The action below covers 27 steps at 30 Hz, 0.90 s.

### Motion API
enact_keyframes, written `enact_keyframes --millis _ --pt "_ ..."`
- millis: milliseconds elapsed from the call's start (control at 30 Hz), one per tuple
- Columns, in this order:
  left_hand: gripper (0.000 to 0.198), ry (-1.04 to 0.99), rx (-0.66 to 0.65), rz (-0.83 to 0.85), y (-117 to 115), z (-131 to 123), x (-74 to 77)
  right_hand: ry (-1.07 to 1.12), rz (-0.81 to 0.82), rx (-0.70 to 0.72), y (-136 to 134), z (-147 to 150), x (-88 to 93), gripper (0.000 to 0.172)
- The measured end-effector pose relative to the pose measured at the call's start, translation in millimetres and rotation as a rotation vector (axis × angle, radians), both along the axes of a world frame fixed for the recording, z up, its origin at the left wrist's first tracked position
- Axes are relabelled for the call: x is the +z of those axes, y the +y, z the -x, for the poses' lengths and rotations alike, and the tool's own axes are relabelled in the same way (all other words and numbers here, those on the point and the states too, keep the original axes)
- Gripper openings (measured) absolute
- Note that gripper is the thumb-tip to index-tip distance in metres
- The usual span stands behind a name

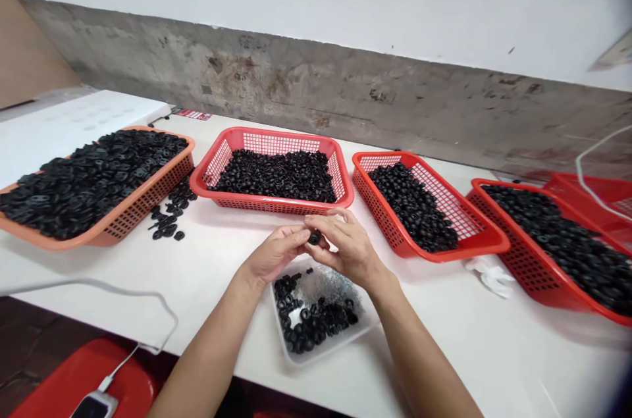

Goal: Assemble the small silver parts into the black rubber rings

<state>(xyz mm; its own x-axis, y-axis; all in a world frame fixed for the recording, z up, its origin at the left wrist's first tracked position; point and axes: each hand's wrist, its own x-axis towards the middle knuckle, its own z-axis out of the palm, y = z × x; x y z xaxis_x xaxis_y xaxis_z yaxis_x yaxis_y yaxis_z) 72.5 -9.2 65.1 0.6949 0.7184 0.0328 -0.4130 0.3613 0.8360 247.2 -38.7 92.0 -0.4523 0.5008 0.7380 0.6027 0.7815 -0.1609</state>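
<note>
My left hand (274, 252) and my right hand (348, 247) meet above a shallow clear tray (332, 347). Both pinch one small black rubber ring (315, 237) between their fingertips. The tray below them holds several black rings and a patch of small shiny metal bits. A red basket (223, 153) full of black rings stands just behind my hands.
An orange basket (129, 215) of flat black parts sits at the left, with loose parts (170, 212) spilled beside it. More red baskets (486, 243) of black rings stand at the right. A white cloth (492, 273), a white cable (123, 286), a phone (93, 406) on a red stool.
</note>
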Motion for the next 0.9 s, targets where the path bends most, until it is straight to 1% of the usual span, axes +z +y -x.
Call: enact_keyframes --millis 67,133,200,300,367,467,533,633,700,767,900 --pt "0.028 -0.012 -0.004 0.016 0 0 0.1 -0.031 -0.039 -0.023 0 0 1.7 0.037" --pt "0.031 0.007 0.019 0.014 1 0 0.0 -0.053 -0.065 -0.044 0 1 3.0 0.035" --pt "0.033 0.020 0.034 0.015 1 0 -0.3 -0.056 -0.069 -0.055 1 1 3.6 0.034" --pt "0.036 0.017 0.017 0.026 1 0 -0.9 -0.055 -0.060 -0.057 1 2 2.3 0.032" --pt "0.033 0.028 0.027 0.013 1 0 -1.1 -0.075 -0.068 -0.060 2 3 0.4 0.030" --pt "0.028 0.057 0.085 -0.027 2 0 -0.3 -0.103 -0.065 -0.076 1 2 -1.8 0.028" --pt "0.029 0.073 0.131 -0.032 2 0 0.5 -0.080 0.013 -0.076 0 0 -0.5 0.031" --pt "0.028 0.096 0.169 -0.035 2 0 1.0 0.031 0.261 -0.021 -4 -3 5.8 0.043" --pt "0.027 0.111 0.170 -0.064 2 0 0.7 0.122 0.399 0.029 -6 -5 10.6 0.039" --pt "0.025 0.126 0.169 -0.102 3 0 0.4 0.196 0.455 0.050 -7 -5 13.2 0.031" --pt "0.023 0.168 0.186 -0.158 4 -1 0.3 0.280 0.449 0.016 -5 -3 9.8 0.023"
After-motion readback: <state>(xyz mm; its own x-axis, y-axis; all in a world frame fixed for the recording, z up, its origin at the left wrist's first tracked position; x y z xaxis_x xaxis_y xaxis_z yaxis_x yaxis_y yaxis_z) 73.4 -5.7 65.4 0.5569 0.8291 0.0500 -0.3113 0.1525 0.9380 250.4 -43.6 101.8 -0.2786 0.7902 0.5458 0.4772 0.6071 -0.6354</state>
